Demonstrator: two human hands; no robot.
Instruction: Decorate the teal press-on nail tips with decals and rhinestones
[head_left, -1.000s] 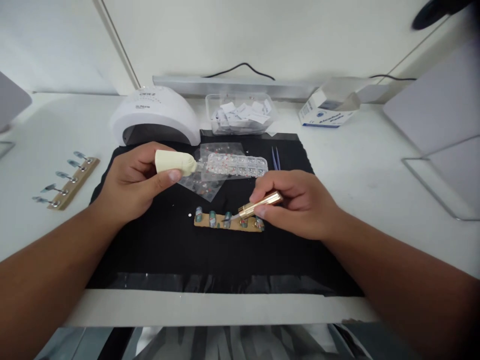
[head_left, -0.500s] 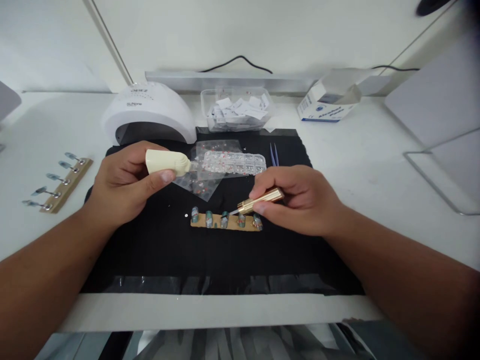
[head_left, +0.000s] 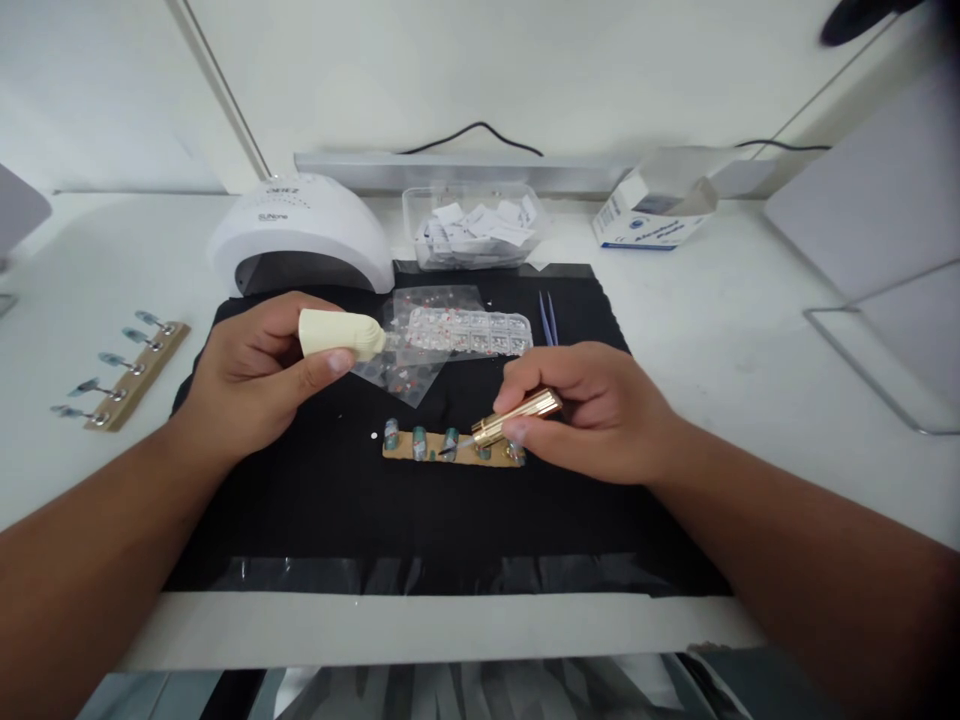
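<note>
Black cloth point(head_left: 337, 520) is spread over the white table point(head_left: 750, 350), and the work is laid out on it. A cream-coloured bottle point(head_left: 341, 333) is gripped in the left hand point(head_left: 255, 375), the thumb pressed against its underside and the fingers wrapped over the top, its neck pointed to the right. A gold-handled brush point(head_left: 517, 415) is pinched between the thumb and fingers of the right hand point(head_left: 592, 410), and its fine tip is brought down to the middle nail tip on a tan strip point(head_left: 450, 447). Five painted nail tips are carried by that strip, which lies flat on the cloth just below the right hand. A clear box of rhinestones point(head_left: 469, 330) is set behind the strip, on top of transparent sheets, and blue tweezers point(head_left: 550, 318) are laid just to its right. A white nail lamp point(head_left: 300, 235) is placed at the back edge of the cloth, with a clear tub of folded wipes point(head_left: 476, 225) beside it and a white-and-blue carton point(head_left: 652, 215) further right. A second strip of nail tips point(head_left: 120, 370) is left on the table, well apart to the left.
</note>
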